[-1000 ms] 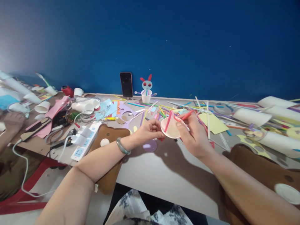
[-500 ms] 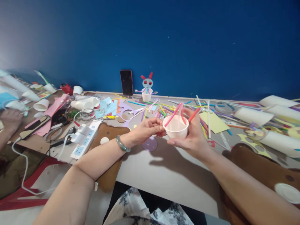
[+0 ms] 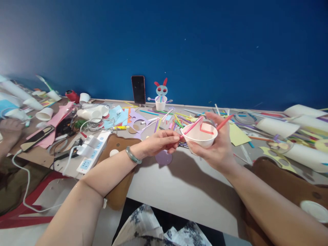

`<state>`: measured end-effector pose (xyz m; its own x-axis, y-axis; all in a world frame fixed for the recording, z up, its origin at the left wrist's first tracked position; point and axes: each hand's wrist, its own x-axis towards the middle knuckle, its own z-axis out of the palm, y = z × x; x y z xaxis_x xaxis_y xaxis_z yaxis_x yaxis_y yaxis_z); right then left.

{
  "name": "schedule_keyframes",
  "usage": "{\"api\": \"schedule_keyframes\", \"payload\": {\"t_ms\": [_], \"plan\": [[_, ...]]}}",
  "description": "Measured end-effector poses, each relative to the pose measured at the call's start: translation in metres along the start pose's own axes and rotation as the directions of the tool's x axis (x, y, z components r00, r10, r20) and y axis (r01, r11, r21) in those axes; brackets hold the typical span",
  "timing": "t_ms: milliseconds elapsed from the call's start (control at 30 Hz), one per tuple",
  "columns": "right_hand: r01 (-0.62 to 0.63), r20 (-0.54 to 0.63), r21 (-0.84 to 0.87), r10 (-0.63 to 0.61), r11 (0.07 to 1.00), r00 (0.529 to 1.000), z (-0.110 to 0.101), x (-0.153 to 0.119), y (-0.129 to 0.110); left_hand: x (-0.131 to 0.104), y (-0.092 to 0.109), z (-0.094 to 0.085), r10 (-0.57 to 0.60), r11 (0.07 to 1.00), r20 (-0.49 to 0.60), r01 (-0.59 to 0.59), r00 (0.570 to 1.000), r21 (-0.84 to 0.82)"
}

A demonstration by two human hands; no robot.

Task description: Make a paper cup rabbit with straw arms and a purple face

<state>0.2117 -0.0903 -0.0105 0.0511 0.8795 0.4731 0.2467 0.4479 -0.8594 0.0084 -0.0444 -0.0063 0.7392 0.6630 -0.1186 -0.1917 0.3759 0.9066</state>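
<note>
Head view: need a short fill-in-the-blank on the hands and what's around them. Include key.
1. The white cup is held in the person's ____ hand.
2. The other hand pinches the outer end of a ____ straw.
3. The paper figure standing beyond the hands has two ____ ears.
4. The phone stands upright in front of the ____ wall.

Missing words: right; pink; red; blue.
</note>
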Motion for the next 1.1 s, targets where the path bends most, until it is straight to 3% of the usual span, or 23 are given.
{"api": "schedule_keyframes", "payload": {"t_ms": [200,333,433,500,567,767,867,967,1100], "plan": [[0.047,0.102,-0.042,-0.042,0.998,0.994,0.001,0.000,0.005,0.002,0.002,-0.003,-0.067,0.996,-0.040,0.069,0.997,0.063],[0.092,0.243,-0.086,-0.068,0.992,0.968,0.000,0.000,0.011,0.002,0.006,-0.008,-0.102,0.969,-0.108,0.123,0.989,0.213],[0.114,0.303,-0.114,-0.075,0.987,0.950,-0.001,0.001,0.018,0.002,0.007,-0.008,0.014,0.941,-0.245,0.070,0.969,0.332],[0.100,0.289,-0.110,-0.064,0.989,0.955,0.000,0.002,0.022,0.003,0.007,-0.005,0.129,0.926,-0.332,0.005,0.935,0.376],[0.067,0.271,-0.108,-0.036,0.992,0.962,0.001,0.004,0.023,0.002,0.006,-0.002,0.199,0.928,-0.350,-0.061,0.915,0.368],[0.009,0.203,-0.094,0.011,0.996,0.979,0.002,0.006,0.017,0.001,0.004,-0.002,0.274,0.958,-0.161,-0.254,0.948,0.136],[-0.024,0.203,-0.063,0.036,0.998,0.978,0.001,0.003,0.013,0.001,0.004,-0.005,0.311,0.947,-0.052,-0.304,0.949,0.103],[-0.058,0.279,-0.026,0.063,0.998,0.958,0.000,-0.001,0.007,-0.001,0.008,-0.011,0.273,0.951,0.055,-0.278,0.961,0.138],[-0.033,0.393,-0.051,0.050,0.998,0.918,0.001,-0.003,-0.005,-0.005,0.019,-0.020,0.124,0.973,0.178,-0.154,0.976,0.171]]}}
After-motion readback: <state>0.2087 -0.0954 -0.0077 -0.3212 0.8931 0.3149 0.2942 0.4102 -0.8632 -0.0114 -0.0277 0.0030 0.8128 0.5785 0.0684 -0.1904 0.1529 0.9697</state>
